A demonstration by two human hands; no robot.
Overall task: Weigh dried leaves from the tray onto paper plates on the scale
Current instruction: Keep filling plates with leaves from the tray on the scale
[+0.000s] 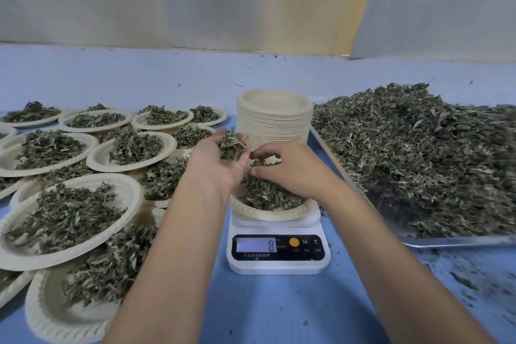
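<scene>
Right fingers [269, 174] pinch crinkly dried leaves [268, 197].

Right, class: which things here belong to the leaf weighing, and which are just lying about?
In use: scale, plate on it, tray, leaves, plate stack, filled plates, left hand, right hand.
Lying about: stray bits on the table, white sheets behind.

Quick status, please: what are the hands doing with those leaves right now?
Left hand cupped, holding leaves. Right hand pinching leaves in the plate on the scale. Nothing in the way.
</scene>
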